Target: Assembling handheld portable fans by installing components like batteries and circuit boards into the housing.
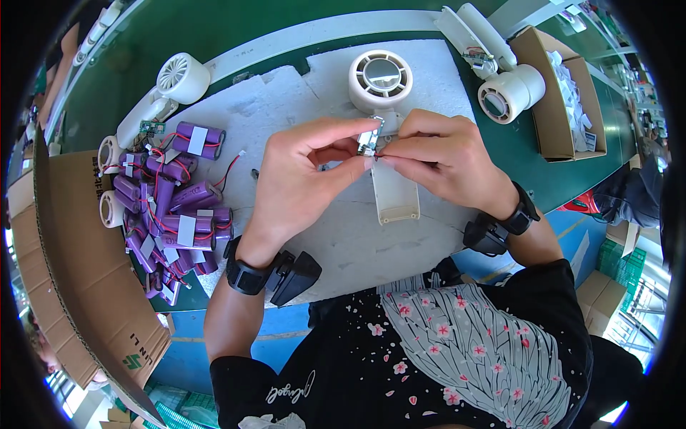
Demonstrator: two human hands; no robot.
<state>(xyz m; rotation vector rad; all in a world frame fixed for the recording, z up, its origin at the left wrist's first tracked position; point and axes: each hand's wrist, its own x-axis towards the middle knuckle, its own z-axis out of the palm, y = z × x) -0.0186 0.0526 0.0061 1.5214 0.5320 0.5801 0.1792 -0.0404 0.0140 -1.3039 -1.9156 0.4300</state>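
Observation:
My left hand (300, 171) pinches a small white-and-green circuit board (369, 140) between thumb and forefinger. Close against it, my right hand (446, 150) has thumb and fingertips pressed together at the board's lower edge, where a short dark bit, maybe a wire end, shows; what exactly they grip is too small to make out. Beneath both hands lies a white fan housing, its round vented head (381, 79) pointing away from me and its open handle shell (395, 196) reaching toward me. My hands hide the middle of the handle.
A heap of purple battery packs (179, 214) with red wires lies left, beside a large open cardboard box (93, 264). More white fans stand at back left (183, 77) and back right (511, 93). A carton (550, 107) of small white parts sits far right. A pale foam sheet (314, 243) covers the green table.

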